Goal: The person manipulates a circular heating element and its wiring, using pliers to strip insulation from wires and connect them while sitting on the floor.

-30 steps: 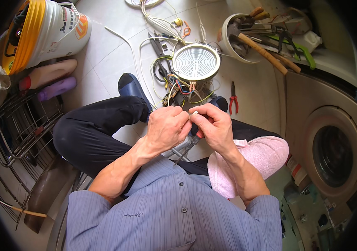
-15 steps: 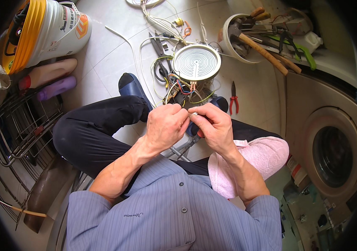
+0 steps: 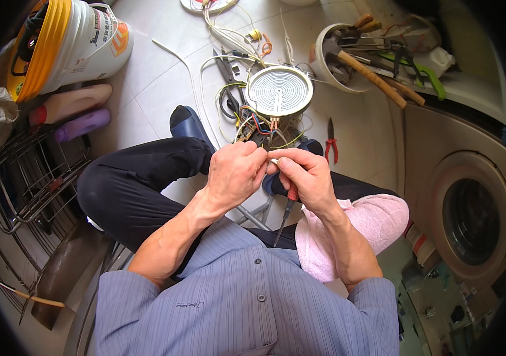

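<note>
Tiled floor beyond; right grip pinched white piece, left grip curled closed alongside; steadiness seemed key.

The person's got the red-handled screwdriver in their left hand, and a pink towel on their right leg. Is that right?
Not quite: the head view shows the red-handled screwdriver in the right hand, not the left. The pink towel is on the right leg.
</note>
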{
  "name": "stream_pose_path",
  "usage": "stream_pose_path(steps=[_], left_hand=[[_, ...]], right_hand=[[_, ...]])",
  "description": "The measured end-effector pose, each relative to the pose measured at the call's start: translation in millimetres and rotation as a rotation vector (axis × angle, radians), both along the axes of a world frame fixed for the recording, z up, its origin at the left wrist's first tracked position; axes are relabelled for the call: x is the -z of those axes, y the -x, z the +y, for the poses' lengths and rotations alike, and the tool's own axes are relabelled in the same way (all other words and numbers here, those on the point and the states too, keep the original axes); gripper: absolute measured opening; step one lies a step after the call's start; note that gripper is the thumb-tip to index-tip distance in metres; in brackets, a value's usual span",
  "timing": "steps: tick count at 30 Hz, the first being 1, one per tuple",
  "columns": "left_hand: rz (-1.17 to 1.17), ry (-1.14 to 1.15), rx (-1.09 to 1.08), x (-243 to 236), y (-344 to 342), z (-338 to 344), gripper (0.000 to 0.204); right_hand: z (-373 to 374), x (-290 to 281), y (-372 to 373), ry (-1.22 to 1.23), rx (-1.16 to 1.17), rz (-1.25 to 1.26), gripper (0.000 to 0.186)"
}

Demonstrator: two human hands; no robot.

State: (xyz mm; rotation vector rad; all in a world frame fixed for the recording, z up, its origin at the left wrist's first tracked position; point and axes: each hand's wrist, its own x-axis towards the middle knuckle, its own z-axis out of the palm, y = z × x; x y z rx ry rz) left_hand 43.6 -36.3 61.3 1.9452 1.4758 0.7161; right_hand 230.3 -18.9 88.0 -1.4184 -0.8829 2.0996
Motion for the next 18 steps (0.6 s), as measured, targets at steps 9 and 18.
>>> stream_pose_path(steps=[9,18], left_hand=[[-0.01,0.036,0.002,-4,0,1,0.016],[-0.273,0.162,-0.084,-14,3,2,0.012]], right_hand=[[1,-3,3,-0.25,-0.064,-0.21,0.021],[11,0,-4,-0.098,0.025,-0.109,0.018]])
